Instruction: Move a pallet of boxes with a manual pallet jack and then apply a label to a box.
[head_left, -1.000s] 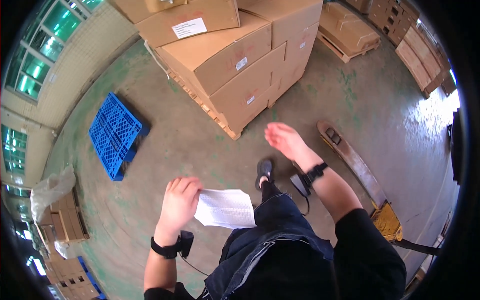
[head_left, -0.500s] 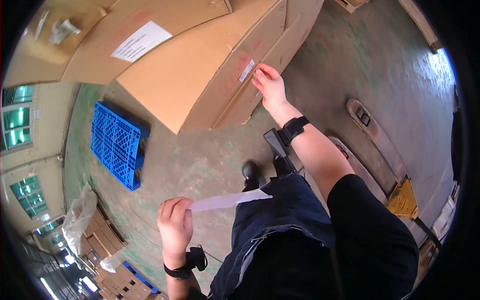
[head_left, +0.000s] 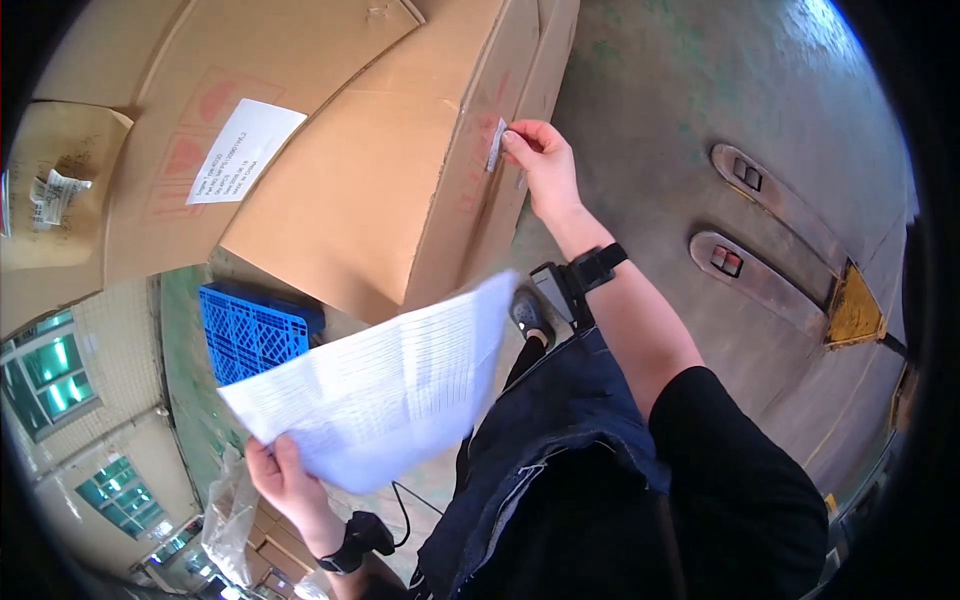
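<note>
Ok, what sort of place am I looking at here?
Probably a warehouse or a factory's storage area. Large cardboard boxes are stacked up in front, a blue pallet sits partly hidden behind the paper, and a pallet jack stands to the right.

Upper carton (head_left: 160, 70) atop lower carton (head_left: 360, 190), toward the latter's left edge. Large label (head_left: 246, 152) on upper carton's near side, along its bottom edge. Small label (head_left: 496, 145) on lower carton's right-hand face, near the top edge; right hand (head_left: 542, 165) at it. Paper sheet (head_left: 380, 380) before lower carton's near corner; left hand (head_left: 290, 485) at sheet's near-left corner. Plastic pallet (head_left: 250, 335) on floor (head_left: 640, 100), left of that carton corner, partly behind sheet. Pallet-jack forks (head_left: 770, 278) on floor, right of both cartons.
</note>
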